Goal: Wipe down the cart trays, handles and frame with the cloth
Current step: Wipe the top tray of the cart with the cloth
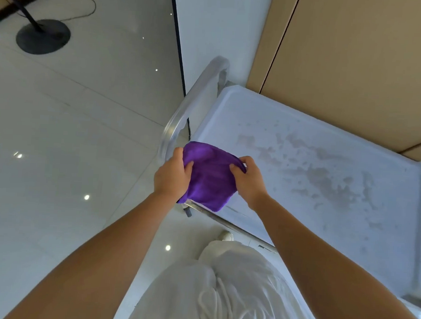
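Both hands, left hand point(172, 175) and right hand point(248, 177), are curled round one crumpled purple cloth point(209, 176), held above the corner of one stained white plastic cart tray point(326, 165); one curved metal handle point(190, 107) is partly hidden behind the cloth.

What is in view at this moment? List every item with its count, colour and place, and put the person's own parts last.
cloth: 1, purple, held over the tray's near left corner
cart tray: 1, white with grey smudges, right of centre
cart handle: 1, silver metal, at the tray's left end
stand base: 1, black round, on the floor top left
cable: 1, thin dark, looped on the floor beside the stand base
wall panels: tan, behind the cart
floor: glossy white tiles, left
left hand: grips the cloth's left edge
right hand: grips the cloth's right edge
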Demonstrator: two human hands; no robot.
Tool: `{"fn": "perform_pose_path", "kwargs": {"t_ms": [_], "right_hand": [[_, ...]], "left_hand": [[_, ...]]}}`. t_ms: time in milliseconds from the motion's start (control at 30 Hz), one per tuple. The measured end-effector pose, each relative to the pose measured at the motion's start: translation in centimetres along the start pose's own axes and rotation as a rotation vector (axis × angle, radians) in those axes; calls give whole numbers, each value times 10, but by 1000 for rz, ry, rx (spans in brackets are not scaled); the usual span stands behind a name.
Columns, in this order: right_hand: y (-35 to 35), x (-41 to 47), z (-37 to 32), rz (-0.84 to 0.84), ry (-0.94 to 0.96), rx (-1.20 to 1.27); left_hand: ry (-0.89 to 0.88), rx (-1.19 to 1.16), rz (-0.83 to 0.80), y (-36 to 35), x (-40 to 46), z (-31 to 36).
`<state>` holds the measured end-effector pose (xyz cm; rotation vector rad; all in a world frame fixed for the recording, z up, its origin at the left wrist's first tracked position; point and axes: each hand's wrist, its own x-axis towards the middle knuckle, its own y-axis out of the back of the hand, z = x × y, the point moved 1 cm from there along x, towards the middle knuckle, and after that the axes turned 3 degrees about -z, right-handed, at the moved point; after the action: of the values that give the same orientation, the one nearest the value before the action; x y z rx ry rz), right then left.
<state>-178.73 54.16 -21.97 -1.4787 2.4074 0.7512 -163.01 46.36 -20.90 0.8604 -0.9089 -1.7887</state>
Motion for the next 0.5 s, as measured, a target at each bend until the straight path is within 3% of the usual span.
{"fn": "perform_pose_path", "kwargs": {"t_ms": [100,200,300,367,500], "right_hand": [[-8,19,1,-34,-88,75],[-16,33,7,-65,-88,-136],[-24,36,16,-86,78,-600],[-32,35,19,-90,317,-832],[-54,41,32,-210,548,-842]], "left_hand": [[54,-6,9,-7,16,-2],[57,-97,-10,-23,25,-6],[7,-33,-31,-38,20,-8],[-37,13,-46,-47,15,-11],[-72,23,-91,-60,14,-11]]}}
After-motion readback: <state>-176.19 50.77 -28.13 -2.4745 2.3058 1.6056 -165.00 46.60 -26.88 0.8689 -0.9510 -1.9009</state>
